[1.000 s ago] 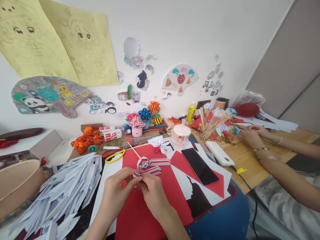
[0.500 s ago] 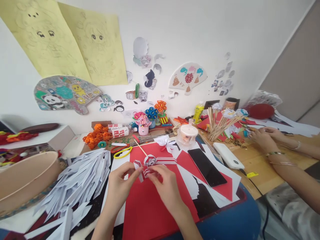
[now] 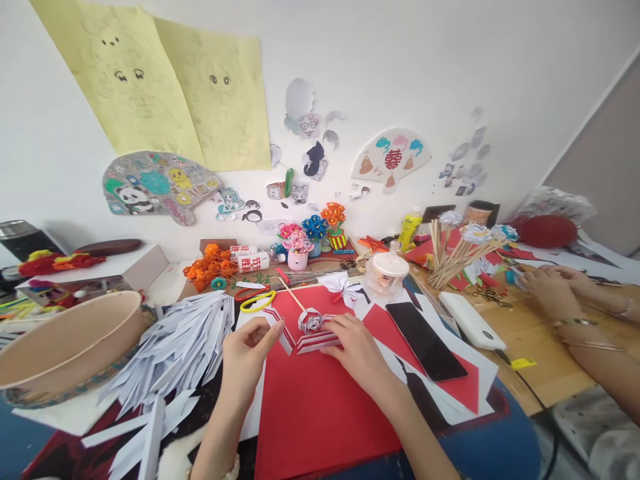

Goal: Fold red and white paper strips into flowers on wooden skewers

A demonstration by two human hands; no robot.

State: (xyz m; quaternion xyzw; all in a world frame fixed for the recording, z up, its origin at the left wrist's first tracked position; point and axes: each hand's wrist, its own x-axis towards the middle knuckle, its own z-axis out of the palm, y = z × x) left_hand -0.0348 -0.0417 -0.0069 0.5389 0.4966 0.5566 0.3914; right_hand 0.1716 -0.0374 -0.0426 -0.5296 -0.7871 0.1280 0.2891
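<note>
My left hand (image 3: 245,350) pinches one end of a folded red-and-white striped paper strip (image 3: 313,342). Thumb and fingers of my right hand (image 3: 357,343) close on its other end. Between the hands the strip bends into an angle; whether it is one piece or two, I cannot tell. Just behind it a rolled grey-white paper flower (image 3: 311,321) lies on a thin wooden stick (image 3: 291,293). Beneath both hands spreads a red paper sheet (image 3: 320,407). Yellow-handled scissors (image 3: 257,302) rest behind my left hand.
White paper strips (image 3: 175,340) pile up at left beside a round tan basket (image 3: 70,333). A black phone (image 3: 425,340), a white power bank (image 3: 473,320) and a lidded cup (image 3: 390,270) stand to the right. Another person's hands (image 3: 555,290) work near a bunch of sticks (image 3: 445,260).
My hands have drawn apart, the right one shifting rightward along the paper. The striped strip is opened out wider between them. The view has turned slightly left.
</note>
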